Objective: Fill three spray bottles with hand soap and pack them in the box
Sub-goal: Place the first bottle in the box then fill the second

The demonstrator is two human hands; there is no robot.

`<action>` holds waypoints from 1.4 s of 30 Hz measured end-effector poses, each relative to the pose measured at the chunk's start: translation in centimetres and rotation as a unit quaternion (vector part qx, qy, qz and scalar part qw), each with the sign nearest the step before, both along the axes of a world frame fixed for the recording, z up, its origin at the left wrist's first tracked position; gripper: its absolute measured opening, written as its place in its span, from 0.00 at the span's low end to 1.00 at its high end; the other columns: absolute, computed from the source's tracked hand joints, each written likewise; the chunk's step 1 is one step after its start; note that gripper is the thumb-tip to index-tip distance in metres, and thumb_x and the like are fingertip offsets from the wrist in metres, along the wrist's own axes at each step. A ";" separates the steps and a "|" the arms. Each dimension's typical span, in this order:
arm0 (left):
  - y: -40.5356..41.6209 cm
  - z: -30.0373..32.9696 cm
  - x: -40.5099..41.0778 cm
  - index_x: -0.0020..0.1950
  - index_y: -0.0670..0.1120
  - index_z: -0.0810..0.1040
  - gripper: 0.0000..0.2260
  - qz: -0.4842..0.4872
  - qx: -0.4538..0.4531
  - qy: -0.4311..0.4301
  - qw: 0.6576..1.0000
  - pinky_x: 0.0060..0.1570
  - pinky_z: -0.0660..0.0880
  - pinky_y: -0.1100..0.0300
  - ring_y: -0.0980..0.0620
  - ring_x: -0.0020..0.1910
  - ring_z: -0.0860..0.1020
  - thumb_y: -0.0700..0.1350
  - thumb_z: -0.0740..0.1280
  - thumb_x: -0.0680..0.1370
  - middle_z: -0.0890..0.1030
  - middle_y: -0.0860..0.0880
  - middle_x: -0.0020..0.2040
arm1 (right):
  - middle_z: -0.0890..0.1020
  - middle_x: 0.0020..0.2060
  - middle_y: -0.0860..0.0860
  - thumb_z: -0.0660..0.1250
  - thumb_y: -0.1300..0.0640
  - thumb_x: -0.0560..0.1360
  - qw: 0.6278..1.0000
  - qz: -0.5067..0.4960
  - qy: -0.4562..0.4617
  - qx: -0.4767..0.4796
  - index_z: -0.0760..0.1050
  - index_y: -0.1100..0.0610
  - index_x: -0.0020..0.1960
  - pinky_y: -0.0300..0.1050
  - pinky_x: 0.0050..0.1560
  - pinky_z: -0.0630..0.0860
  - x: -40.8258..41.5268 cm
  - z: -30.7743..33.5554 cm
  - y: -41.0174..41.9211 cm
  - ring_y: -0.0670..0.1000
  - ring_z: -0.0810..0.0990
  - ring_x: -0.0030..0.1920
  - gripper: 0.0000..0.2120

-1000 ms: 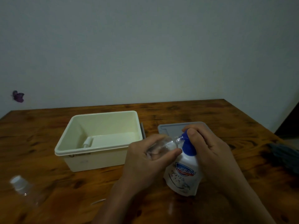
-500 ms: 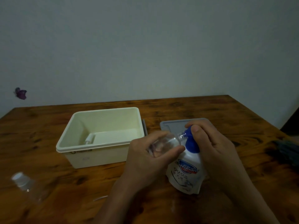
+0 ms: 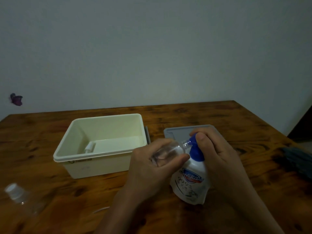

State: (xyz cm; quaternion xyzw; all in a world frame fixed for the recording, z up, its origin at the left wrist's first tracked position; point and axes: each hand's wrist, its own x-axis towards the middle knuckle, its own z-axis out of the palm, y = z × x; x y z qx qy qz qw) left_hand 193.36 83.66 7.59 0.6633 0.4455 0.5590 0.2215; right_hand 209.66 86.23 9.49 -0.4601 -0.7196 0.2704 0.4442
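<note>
A capped clear spray bottle (image 3: 18, 194) lay at the worktop's (image 3: 219, 114) left edge, near the drop. The cream box (image 3: 94, 157) stood open just beside it, a white-capped bottle (image 3: 90, 147) lying inside; probably one was packed. The left hand (image 3: 152, 168) gripped an uncapped clear bottle (image 3: 170, 150), tilted, neck against the blue spout of the soap pouch (image 3: 190, 181) the right hand (image 3: 217, 159) clasped. Filling seemed underway; next called for a steady squeeze. The grey lid (image 3: 179, 134) lay behind, with open wood on the right.
</note>
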 end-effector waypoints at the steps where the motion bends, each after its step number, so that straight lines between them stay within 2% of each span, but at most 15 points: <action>1: 0.0 0.0 0.0 0.49 0.62 0.76 0.11 -0.003 -0.001 0.001 1.000 0.38 0.75 0.75 0.68 0.48 0.79 0.56 0.73 0.69 0.79 0.73 0.47 | 0.77 0.37 0.46 0.51 0.37 0.72 1.000 0.000 0.016 -0.009 0.72 0.43 0.46 0.33 0.32 0.73 -0.1 -0.3 0.0 0.43 0.78 0.38 0.15; 4: -0.3 0.0 0.0 0.48 0.62 0.77 0.10 -0.004 0.001 0.009 1.000 0.37 0.76 0.74 0.66 0.46 0.80 0.55 0.72 0.70 0.79 0.72 0.47 | 0.78 0.37 0.47 0.53 0.36 0.73 0.999 -0.006 0.033 -0.026 0.73 0.44 0.45 0.33 0.30 0.74 -0.2 -0.4 -0.3 0.43 0.79 0.37 0.15; 6: -0.3 0.1 0.0 0.48 0.63 0.77 0.09 0.001 0.006 0.012 1.000 0.38 0.76 0.74 0.67 0.46 0.80 0.57 0.72 0.70 0.79 0.72 0.47 | 0.78 0.38 0.47 0.51 0.36 0.75 0.999 -0.006 0.028 -0.036 0.73 0.44 0.46 0.35 0.31 0.73 -0.2 -0.1 -0.3 0.43 0.79 0.37 0.17; 9: -0.2 0.0 0.0 0.48 0.63 0.77 0.10 0.008 0.012 0.005 1.000 0.39 0.78 0.71 0.66 0.46 0.80 0.60 0.70 0.69 0.80 0.70 0.49 | 0.78 0.38 0.46 0.52 0.39 0.73 0.999 -0.001 0.021 -0.028 0.73 0.43 0.46 0.35 0.33 0.72 0.1 0.4 -0.2 0.42 0.78 0.38 0.14; 14: 0.0 -0.2 0.0 0.48 0.64 0.76 0.10 0.014 0.009 0.017 1.000 0.37 0.75 0.75 0.69 0.48 0.78 0.61 0.69 0.68 0.78 0.75 0.48 | 0.77 0.37 0.46 0.52 0.42 0.73 0.999 -0.002 0.039 -0.019 0.73 0.46 0.46 0.30 0.34 0.72 -0.3 0.0 -0.2 0.41 0.77 0.38 0.14; 17: -0.1 -0.3 0.0 0.48 0.64 0.77 0.08 0.000 0.007 0.009 1.000 0.37 0.76 0.74 0.67 0.46 0.80 0.59 0.70 0.69 0.79 0.72 0.48 | 0.77 0.37 0.48 0.53 0.41 0.75 0.999 -0.002 0.043 -0.030 0.74 0.48 0.45 0.30 0.35 0.73 -0.3 -0.2 -0.3 0.42 0.77 0.37 0.15; 21: 0.0 -0.2 0.1 0.49 0.62 0.78 0.10 0.003 0.004 -0.006 1.000 0.38 0.77 0.72 0.65 0.47 0.81 0.59 0.70 0.69 0.81 0.68 0.50 | 0.78 0.36 0.47 0.52 0.37 0.76 0.999 -0.005 0.023 -0.029 0.73 0.45 0.45 0.33 0.32 0.74 0.0 0.2 -0.2 0.44 0.78 0.36 0.16; 24: 0.1 -0.2 0.2 0.49 0.63 0.78 0.11 0.009 0.006 -0.002 1.000 0.38 0.78 0.71 0.65 0.47 0.81 0.60 0.69 0.69 0.80 0.67 0.52 | 0.78 0.37 0.45 0.52 0.41 0.75 1.000 -0.004 0.014 -0.011 0.73 0.44 0.44 0.32 0.31 0.73 0.1 0.3 -0.1 0.44 0.77 0.34 0.13; 29: -0.1 -0.1 0.1 0.51 0.70 0.77 0.12 -0.003 -0.002 0.005 1.000 0.37 0.77 0.72 0.66 0.46 0.80 0.59 0.70 0.69 0.80 0.70 0.49 | 0.77 0.39 0.44 0.53 0.46 0.75 0.998 0.007 0.063 0.000 0.74 0.51 0.45 0.29 0.33 0.72 -0.6 -0.4 -0.3 0.41 0.76 0.33 0.13; 34: -0.2 0.0 0.1 0.48 0.62 0.79 0.10 0.001 -0.002 -0.003 1.000 0.38 0.77 0.72 0.65 0.46 0.81 0.58 0.71 0.68 0.81 0.68 0.48 | 0.79 0.39 0.44 0.53 0.39 0.76 0.999 0.005 0.037 -0.019 0.74 0.44 0.46 0.33 0.32 0.75 0.2 0.0 -0.3 0.43 0.79 0.36 0.14; 38: -0.2 0.2 0.2 0.48 0.63 0.77 0.10 0.005 0.009 0.014 1.000 0.38 0.75 0.76 0.69 0.48 0.79 0.58 0.70 0.69 0.79 0.73 0.48 | 0.77 0.41 0.39 0.52 0.41 0.73 1.000 0.005 0.020 -0.007 0.74 0.44 0.45 0.29 0.34 0.73 0.2 0.3 -0.1 0.41 0.78 0.39 0.14; 42: -0.2 -0.1 0.0 0.48 0.65 0.79 0.10 -0.004 -0.008 -0.002 1.000 0.38 0.76 0.73 0.67 0.47 0.80 0.59 0.71 0.68 0.80 0.70 0.48 | 0.78 0.40 0.43 0.53 0.39 0.72 0.998 0.006 0.055 -0.006 0.74 0.47 0.44 0.31 0.34 0.73 -0.4 -0.4 -0.3 0.43 0.77 0.36 0.16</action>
